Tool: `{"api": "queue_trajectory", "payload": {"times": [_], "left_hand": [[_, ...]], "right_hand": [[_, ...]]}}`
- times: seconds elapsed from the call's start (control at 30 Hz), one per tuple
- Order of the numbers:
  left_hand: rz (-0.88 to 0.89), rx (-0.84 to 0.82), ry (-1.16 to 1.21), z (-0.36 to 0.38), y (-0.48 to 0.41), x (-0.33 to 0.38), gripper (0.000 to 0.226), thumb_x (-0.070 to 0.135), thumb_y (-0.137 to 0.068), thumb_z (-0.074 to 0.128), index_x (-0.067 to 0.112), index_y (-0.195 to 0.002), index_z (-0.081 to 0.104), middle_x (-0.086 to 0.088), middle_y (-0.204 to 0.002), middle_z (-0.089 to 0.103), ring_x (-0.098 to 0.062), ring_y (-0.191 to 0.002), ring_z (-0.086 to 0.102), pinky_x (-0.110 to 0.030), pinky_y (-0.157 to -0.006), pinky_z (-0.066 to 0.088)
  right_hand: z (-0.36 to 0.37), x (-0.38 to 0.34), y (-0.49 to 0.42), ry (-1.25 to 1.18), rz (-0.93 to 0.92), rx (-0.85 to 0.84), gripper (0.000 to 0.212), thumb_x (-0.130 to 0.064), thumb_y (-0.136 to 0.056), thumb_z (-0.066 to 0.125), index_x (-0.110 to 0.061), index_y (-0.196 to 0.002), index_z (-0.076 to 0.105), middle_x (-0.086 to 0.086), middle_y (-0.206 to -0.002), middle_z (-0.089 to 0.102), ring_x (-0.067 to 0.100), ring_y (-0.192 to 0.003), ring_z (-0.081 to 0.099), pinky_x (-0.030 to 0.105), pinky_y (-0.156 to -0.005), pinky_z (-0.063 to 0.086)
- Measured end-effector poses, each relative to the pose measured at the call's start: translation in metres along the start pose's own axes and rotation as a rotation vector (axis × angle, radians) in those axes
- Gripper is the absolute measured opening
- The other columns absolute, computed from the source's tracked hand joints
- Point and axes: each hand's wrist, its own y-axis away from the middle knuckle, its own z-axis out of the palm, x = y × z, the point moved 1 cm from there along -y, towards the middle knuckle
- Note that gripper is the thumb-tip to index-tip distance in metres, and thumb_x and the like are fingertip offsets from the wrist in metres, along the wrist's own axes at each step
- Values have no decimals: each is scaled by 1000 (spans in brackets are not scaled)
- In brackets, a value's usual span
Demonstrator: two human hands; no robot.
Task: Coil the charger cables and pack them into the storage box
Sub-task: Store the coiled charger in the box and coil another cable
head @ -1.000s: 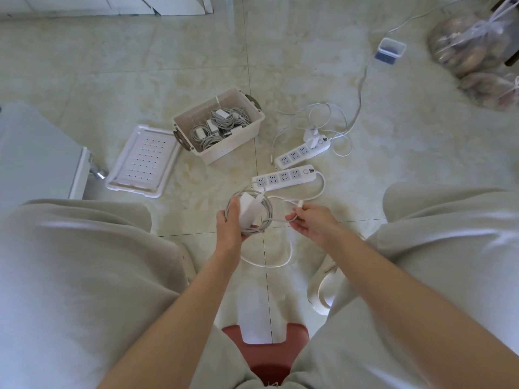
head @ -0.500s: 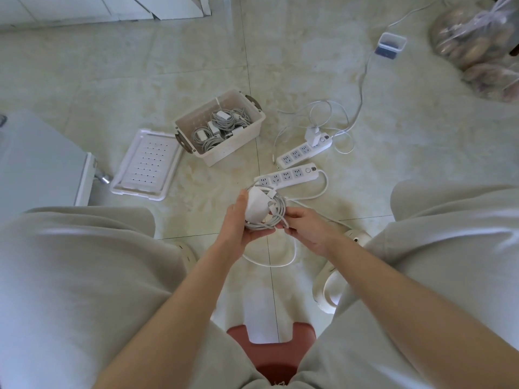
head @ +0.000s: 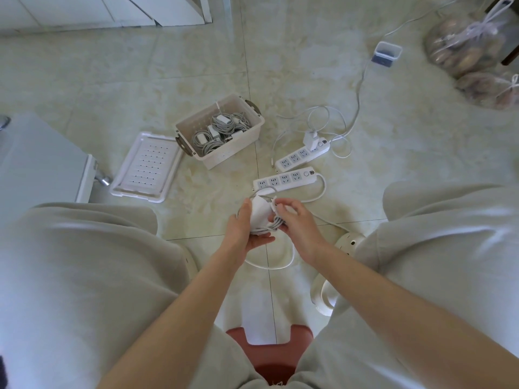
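Glossy cream tile floor [head: 196, 66]; left hand [head: 243, 233] grips smooth white charger brick [head: 258, 215], right hand [head: 298, 223] pinches its coiled grey cable [head: 276, 222].

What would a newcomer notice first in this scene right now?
At centre, the left hand and right hand grip a white charger wrapped in its cable. Beyond them on the floor sits the open storage box of coiled chargers, its lid to its left, two power strips to its right.

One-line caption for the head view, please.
A white charger with coiled cable held in left hand and right hand; open storage box beyond holds others.
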Motion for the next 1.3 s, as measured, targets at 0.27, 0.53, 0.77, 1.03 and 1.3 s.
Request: {"api": "queue_trajectory", "payload": {"times": [0.27, 0.53, 0.77, 1.03, 1.3], "left_hand": [[205, 57, -300, 14, 14, 4, 36, 39, -94, 54, 8, -103, 38, -9, -99, 53, -31, -68, 66, -42, -61, 59], [182, 32, -317, 3, 16, 9, 32, 36, -94, 54, 9, -103, 39, -8, -89, 52, -18, -47, 62, -46, -64, 59], [117, 8, -278, -10, 14, 23, 41, 43, -94, 52, 8, -115, 46, -11, -106, 58, -25, -74, 67, -44, -70, 59], [142, -167, -85, -30, 19, 31, 31, 43, -98, 40, 21, -107, 60, -4, -92, 72, -20, -82, 71, -42, -73, 59], [384, -56, -116, -20, 36, 44, 31, 36, -97, 45, 10, -113, 46, -10, -113, 56, -23, -89, 66, -44, -78, 58]], "right_hand": [[-11, 6, -5, 266, -7, 119, 14, -4, -84, 65, -9, -93, 57, 12, -89, 61, 25, -79, 63, 27, -69, 55], [-15, -7, 3, 1271, -587, 26, 18, -20, -91, 55, -9, -106, 52, 6, -113, 48, 20, -108, 44, 28, -79, 42], [-6, -16, 10, 1425, -1042, 60, 35, -10, -55, 83, -9, -77, 57, 5, -75, 61, 21, -65, 63, 19, -38, 40], [-8, -38, 26, 1068, -1122, 1, 18, -26, -84, 58, -12, -75, 51, 1, -65, 60, 23, -56, 59, 30, -45, 50], [-4, -53, 20, 510, -605, 26, 18, -15, -90, 61, -8, -97, 45, 1, -102, 59, 20, -95, 62, 26, -79, 52]]}}
